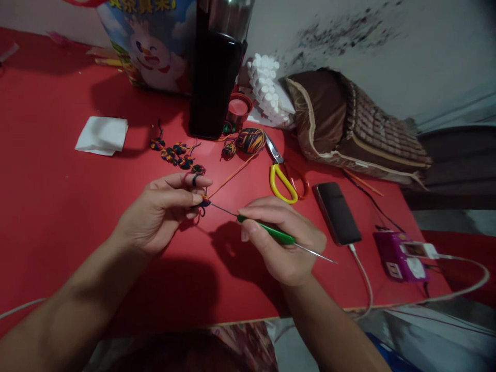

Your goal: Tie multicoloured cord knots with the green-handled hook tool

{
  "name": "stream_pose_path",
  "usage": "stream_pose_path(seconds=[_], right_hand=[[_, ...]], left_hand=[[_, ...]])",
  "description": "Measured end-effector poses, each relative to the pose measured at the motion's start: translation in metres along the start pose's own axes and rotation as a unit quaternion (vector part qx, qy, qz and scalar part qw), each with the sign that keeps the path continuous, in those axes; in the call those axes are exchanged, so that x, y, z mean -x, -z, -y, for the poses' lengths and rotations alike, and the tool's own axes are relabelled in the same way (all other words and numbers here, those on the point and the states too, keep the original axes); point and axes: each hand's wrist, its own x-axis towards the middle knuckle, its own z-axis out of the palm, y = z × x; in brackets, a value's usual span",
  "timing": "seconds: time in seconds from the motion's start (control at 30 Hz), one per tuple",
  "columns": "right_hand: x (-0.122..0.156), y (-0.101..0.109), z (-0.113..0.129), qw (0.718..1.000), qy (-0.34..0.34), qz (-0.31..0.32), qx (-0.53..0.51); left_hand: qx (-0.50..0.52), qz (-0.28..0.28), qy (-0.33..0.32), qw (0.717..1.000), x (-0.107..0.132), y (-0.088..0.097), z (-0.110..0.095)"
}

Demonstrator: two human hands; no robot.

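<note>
Left hand [155, 213] pinches nubbly yarn [205, 201]; right hand [290, 258] grips a metal hook [278, 234] (green-handled).

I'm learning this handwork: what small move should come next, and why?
Perhaps the right hand should catch the orange strand with the green-handled hook: its tip reaches the small yarn piece pinched in the left hand, and the strand stretches there from beside the yarn ball.

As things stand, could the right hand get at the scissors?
Probably yes: the scissors lie just beyond the right hand with nothing between, though it holds the green-handled tool.
</note>
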Motion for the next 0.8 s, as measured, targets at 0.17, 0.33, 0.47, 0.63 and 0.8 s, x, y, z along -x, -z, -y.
stream_pose_path(seconds=[0.17, 0.33, 0.47, 0.63, 0.8], right_hand=[[0.0003, 0.0011, 0.0002, 1.000, -0.003, -0.003, 0.010], [-0.0006, 0.0006, 0.0006, 0.999, 0.011, 0.003, 0.030], [-0.0017, 0.0013, 0.0024, 0.999, 0.020, 0.008, 0.042], [-0.0033, 0.0019, 0.0036, 0.998, 0.027, 0.012, 0.054], [-0.0034, 0.0014, 0.0012, 0.999, 0.020, 0.010, 0.035]], left_hand=[[-0.005, 0.001, -0.008, 1.000, -0.0012, 0.0004, 0.0022], [-0.001, 0.012, 0.011, 1.000, -0.0013, 0.0012, 0.0007], [0.009, 0.002, 0.026, 1.000, -0.0016, 0.0000, -0.0008], [0.008, 0.001, 0.029, 1.000, -0.0016, -0.0003, 0.0000], [-0.005, 0.013, 0.032, 0.999, -0.0030, 0.0048, 0.0002]])
